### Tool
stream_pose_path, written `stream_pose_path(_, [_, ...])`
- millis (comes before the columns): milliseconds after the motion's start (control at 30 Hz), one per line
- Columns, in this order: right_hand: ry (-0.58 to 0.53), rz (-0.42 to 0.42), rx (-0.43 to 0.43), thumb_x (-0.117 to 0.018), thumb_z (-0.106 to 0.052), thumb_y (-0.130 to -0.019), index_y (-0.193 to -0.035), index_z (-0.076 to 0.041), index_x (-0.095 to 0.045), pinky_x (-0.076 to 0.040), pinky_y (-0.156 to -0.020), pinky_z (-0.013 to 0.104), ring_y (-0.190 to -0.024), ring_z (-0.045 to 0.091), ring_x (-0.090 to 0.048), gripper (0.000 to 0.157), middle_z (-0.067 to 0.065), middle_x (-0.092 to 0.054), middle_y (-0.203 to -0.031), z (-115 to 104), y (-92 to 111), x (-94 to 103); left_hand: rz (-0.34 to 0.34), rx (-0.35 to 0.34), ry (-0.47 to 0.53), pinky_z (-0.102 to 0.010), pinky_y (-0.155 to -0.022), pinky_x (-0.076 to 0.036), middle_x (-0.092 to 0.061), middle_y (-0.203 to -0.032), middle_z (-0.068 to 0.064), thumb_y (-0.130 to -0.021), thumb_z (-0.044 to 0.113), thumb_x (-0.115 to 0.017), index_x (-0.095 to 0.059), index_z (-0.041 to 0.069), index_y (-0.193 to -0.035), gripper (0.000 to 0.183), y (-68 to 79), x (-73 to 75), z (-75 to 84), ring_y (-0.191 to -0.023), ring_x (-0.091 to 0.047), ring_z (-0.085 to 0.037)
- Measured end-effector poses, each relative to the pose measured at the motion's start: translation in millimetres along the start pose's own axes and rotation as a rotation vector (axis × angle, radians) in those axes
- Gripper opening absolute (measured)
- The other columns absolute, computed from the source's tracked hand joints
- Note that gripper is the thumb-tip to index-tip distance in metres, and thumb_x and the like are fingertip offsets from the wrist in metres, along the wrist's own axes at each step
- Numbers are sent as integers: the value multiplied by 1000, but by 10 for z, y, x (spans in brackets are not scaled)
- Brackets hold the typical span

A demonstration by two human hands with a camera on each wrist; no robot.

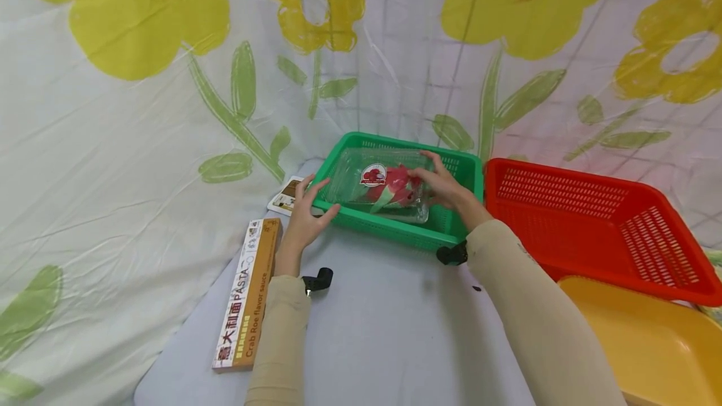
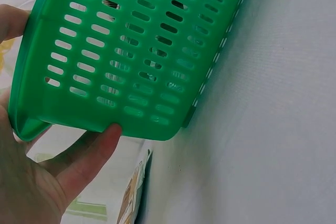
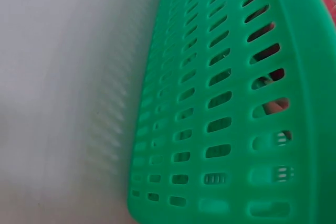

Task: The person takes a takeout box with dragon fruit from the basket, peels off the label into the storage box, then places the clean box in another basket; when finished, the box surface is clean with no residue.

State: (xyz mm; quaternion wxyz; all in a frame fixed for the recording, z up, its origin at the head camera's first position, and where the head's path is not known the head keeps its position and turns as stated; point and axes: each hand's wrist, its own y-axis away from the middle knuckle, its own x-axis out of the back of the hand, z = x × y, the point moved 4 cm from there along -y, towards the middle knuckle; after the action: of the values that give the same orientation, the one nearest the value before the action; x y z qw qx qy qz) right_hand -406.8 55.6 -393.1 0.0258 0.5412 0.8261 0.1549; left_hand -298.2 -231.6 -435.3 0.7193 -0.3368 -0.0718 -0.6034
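A green plastic basket (image 1: 383, 230) with slotted walls stands at the back of the table. In it is a clear plastic box (image 1: 346, 174) with a round red-and-white label, and a pink dragon fruit (image 1: 399, 180) shows through the plastic. My right hand (image 1: 442, 185) holds the right end of the box, thumb and fingers at its edge. At the basket's left front corner, my left hand (image 1: 304, 218) grips the rim; in the left wrist view one fingertip (image 2: 111, 132) presses the outer wall. The right wrist view shows mostly the basket's slotted wall (image 3: 199, 82), with the right hand largely hidden behind it.
A long pasta box (image 1: 245, 299) lies left of my left forearm. Behind the left hand is a small printed packet (image 1: 284, 199). A red basket (image 1: 586, 230) stands to the right, with a yellow tray (image 1: 648, 343) nearer me. A flowered sheet (image 1: 395, 80) hangs behind.
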Motion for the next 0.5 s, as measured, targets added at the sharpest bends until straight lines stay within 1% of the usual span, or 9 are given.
stream_pose_path(100, [-21, 10, -9, -58, -34, -95, -154, -35, -14, -33, -102, 70, -131, 59, -33, 74, 16, -23, -157, 10, 12, 23, -7, -3, 2, -65, -108, -27, -19, -159, -15, -90, 31, -69, -48, 13, -145, 62, 7, -8, 12, -144, -23, -37])
stream_pose_path(233, [-31, 13, 3, -55, -32, -95, -154, -33, -12, -30, -104, 69, -128, 57, -35, 73, 17, -21, -157, -47, 43, 69, -14, -1, 11, -65, -109, -27, -19, -158, -15, -89, 31, -69, -45, 15, -148, 65, 6, -29, 20, -144, -23, -37])
stream_pose_path(333, [-38, 24, 15, -53, -30, -94, -154, -33, -13, -36, -101, 66, -121, 54, -41, 72, 16, -21, -156, -126, 80, 115, -13, -10, 22, -63, -110, -26, -20, -157, -15, -89, 31, -69, -36, 15, -152, 72, -7, -47, 26, -143, -24, -36])
stream_pose_path(367, [-47, 28, 16, -53, -30, -94, -154, -33, -14, -40, -98, 63, -118, 54, -43, 72, 16, -21, -155, -153, 96, 129, -12, -16, 25, -63, -111, -26, -21, -156, -16, -89, 31, -68, -34, 14, -153, 74, -13, -51, 28, -143, -25, -36])
stream_pose_path(433, [-65, 40, 14, -53, -30, -95, -154, -34, -16, -47, -89, 58, -113, 52, -46, 70, 15, -23, -154, -202, 131, 161, -16, -24, 30, -62, -111, -26, -21, -156, -16, -90, 31, -68, -30, 14, -154, 77, -28, -63, 24, -143, -25, -35])
stream_pose_path(500, [-85, 44, 9, -52, -29, -95, -154, -34, -16, -52, -77, 49, -110, 51, -48, 69, 14, -23, -154, -244, 171, 187, -23, -28, 34, -62, -111, -26, -21, -156, -17, -90, 32, -68, -29, 13, -154, 77, -42, -74, 20, -144, -24, -35])
